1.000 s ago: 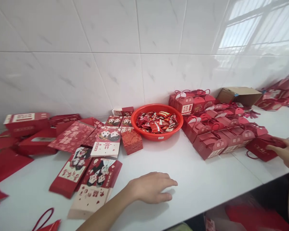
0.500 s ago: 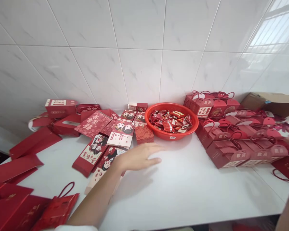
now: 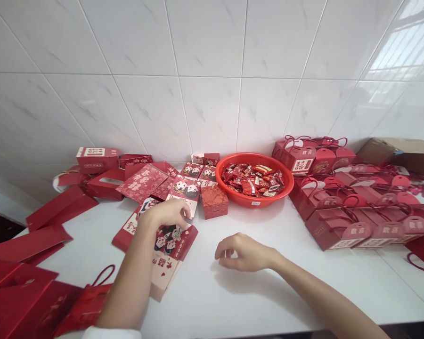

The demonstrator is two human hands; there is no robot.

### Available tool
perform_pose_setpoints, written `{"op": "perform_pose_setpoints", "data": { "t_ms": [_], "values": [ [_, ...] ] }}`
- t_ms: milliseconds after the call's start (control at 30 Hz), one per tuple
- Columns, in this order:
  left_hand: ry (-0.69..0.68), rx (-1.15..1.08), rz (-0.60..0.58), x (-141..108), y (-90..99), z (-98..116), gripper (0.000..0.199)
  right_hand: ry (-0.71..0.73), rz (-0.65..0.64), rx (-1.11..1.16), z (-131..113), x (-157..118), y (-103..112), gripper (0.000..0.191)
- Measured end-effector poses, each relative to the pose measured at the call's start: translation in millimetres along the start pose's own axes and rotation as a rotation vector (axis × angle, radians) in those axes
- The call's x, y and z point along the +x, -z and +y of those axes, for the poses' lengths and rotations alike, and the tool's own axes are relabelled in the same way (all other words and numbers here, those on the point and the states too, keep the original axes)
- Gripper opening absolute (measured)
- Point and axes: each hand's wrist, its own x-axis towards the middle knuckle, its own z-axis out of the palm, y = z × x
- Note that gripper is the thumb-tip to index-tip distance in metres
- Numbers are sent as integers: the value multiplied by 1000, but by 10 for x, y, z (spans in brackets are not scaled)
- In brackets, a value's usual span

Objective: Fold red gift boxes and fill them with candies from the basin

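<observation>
My left hand [image 3: 169, 214] is over a flat-lying red and cream carton [image 3: 169, 266] printed with a cartoon couple. Its fingers bend down at the carton's far end, with a small gap between thumb and forefinger; nothing is lifted, and whether they touch it I cannot tell. To the right, my right hand [image 3: 245, 253] hovers low above the white table [image 3: 268, 301], fingers loosely curled, thumb apart, holding nothing. Beyond the left hand lie a box with cartoon faces [image 3: 185, 188] and a small patterned red box [image 3: 215, 201]. My left forearm partly hides another red carton [image 3: 125, 233].
A red plastic basket [image 3: 256, 201] of wrapped sweets stands near the tiled wall. Rows of red handled gift boxes [image 3: 339, 226] fill the right, before a brown cardboard box [image 3: 403, 153]. On the left lie red packets [image 3: 31, 240] and a red bag [image 3: 88, 301].
My right hand has come in from the right edge to the middle of the table. My left hand has drawn back leftward, its stretched fingers now bent over the carton. The view shifted slightly.
</observation>
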Motion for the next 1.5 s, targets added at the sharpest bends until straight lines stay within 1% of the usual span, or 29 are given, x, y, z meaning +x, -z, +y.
{"op": "perform_pose_setpoints", "data": {
  "t_ms": [67,100,167,233,333,400,467,533,567,633,700,733,767,833,900,967,1000,1033,1100,1167,1233,1300,1367,1400,1433,1467,1500],
  "values": [
    [-56,-53,-26,82,-45,14,23,-24,-70,0,18,98,-100,14],
    [-78,-78,-32,111,-62,22,20,-39,-87,15,35,119,-123,13],
    [-102,-117,-28,155,-90,34,29,-77,-106,66,84,112,-129,13],
    [-112,-146,-30,196,-113,38,41,-140,-107,155,149,58,-105,24],
    [-177,-171,-85,269,-148,28,52,-258,-74,366,263,-63,-60,43],
    [-210,-191,-115,315,-173,19,55,-316,-26,513,332,-151,-23,47],
    [-204,-235,-120,347,-197,14,55,-337,37,647,378,-238,33,48],
    [-178,-301,-126,366,-223,21,55,-301,112,775,396,-320,111,48],
    [-168,-334,-141,373,-238,29,55,-259,146,829,395,-359,155,48],
    [-162,-384,-189,389,-276,63,54,-145,199,901,376,-425,242,56],
    [-176,-408,-234,414,-326,120,53,-17,212,915,331,-469,310,65],
    [-188,-412,-246,430,-356,156,52,34,214,893,296,-480,335,64],
    [-202,-414,-252,446,-387,196,51,70,229,843,253,-485,355,59],
    [-226,-417,-259,468,-442,281,49,83,306,674,144,-476,381,41],
    [-245,-431,-268,459,-472,365,49,29,439,467,22,-451,399,27],
    [-273,-463,-262,400,-462,442,52,-44,550,307,-87,-420,412,26],
    [-301,-481,-239,351,-442,479,53,-77,590,249,-129,-404,417,27],
    [-343,-498,-200,291,-414,514,55,-106,622,196,-159,-386,420,28],
    [-463,-526,-83,154,-350,583,56,-145,664,91,-186,-344,423,29],
    [-588,-557,36,20,-298,650,52,-160,694,6,-171,-290,431,28],
    [-641,-586,129,-80,-280,711,46,-149,691,-23,-124,-228,473,29],
    [-623,-592,204,-132,-298,761,39,-115,652,12,-51,-164,583,30],
    [-589,-591,245,-138,-336,798,32,-118,641,29,51,-102,780,34],
    [-579,-591,255,-130,-357,812,29,-166,653,-9,113,-70,907,36],
    [-573,-593,265,-117,-377,824,28,-248,681,-85,183,-37,1046,36],
    [-567,-592,281,-103,-394,835,27,-363,700,-203,260,0,1187,34],
    [-562,-586,302,-91,-407,846,27,-494,680,-332,342,42,1323,32]
  ]
}}
